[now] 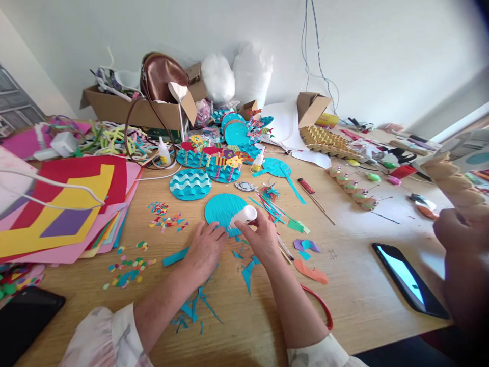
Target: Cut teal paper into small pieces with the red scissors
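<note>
While the left hand (pixel 204 250) lies flat, pinning the teal disc (pixel 221 209) just ahead, the right hand (pixel 260 238) grips a glue bottle (pixel 244 215) tipped onto it; gluing, I'd judge, wanting a gentle squeeze.

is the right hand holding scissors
No, the right hand holds a white glue bottle, its tip down on the teal disc.

No legible text, label, brand or number appears anywhere in view. The phone (pixel 409 280) screen is lit, but its content cannot be read.
</note>
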Motion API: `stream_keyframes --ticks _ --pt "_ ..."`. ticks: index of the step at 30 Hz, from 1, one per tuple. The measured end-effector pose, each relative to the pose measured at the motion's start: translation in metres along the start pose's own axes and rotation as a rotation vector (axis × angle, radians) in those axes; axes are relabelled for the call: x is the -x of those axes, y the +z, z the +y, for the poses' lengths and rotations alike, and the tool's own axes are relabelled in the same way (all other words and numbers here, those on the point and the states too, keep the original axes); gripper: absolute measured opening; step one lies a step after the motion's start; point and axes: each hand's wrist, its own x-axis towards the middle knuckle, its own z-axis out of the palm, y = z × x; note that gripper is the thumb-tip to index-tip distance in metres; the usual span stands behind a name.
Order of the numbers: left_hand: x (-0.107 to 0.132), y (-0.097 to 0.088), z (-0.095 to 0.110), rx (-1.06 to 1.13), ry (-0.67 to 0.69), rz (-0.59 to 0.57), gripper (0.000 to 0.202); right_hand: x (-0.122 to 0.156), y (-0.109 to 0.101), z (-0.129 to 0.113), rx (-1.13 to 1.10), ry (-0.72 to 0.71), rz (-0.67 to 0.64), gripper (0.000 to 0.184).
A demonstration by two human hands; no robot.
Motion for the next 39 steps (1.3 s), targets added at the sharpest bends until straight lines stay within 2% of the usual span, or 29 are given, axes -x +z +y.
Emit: stream_keyframes --ticks 5,10,15,19,26,33,37,39 --pt "0.000 0.000 0.000 -0.020 -0.002 -0.002 0.034 0.001 -0.001 -0.005 0.046 -0.027 -0.030 0.016" --pt "0.000 -0.001 0.001 -0.022 0.005 -0.008 0.033 0.001 -0.002 -0.004 -0.002 -0.003 -0.013 0.019" --pt "0.000 -0.001 0.000 -0.020 -0.004 -0.014 0.035 0.001 -0.003 -0.005 0.056 -0.018 -0.047 0.018" --pt "0.000 -0.002 0.001 -0.025 0.000 -0.033 0.034 0.001 -0.004 -0.004 0.063 -0.033 -0.020 0.018" --pt "0.001 0.000 0.001 -0.031 -0.002 -0.006 0.035 -0.001 -0.002 -0.001 0.042 -0.028 -0.068 0.017" --pt "0.000 -0.002 0.002 -0.036 -0.004 -0.013 0.035 -0.002 -0.002 0.004 0.035 -0.030 -0.051 0.022" --pt "0.000 -0.002 0.003 -0.029 -0.002 -0.004 0.037 -0.002 -0.002 0.008 -0.047 -0.021 -0.047 0.022" --pt "0.000 -0.002 0.003 -0.026 -0.003 -0.010 0.038 -0.002 -0.004 0.009 -0.192 0.016 0.004 0.024"
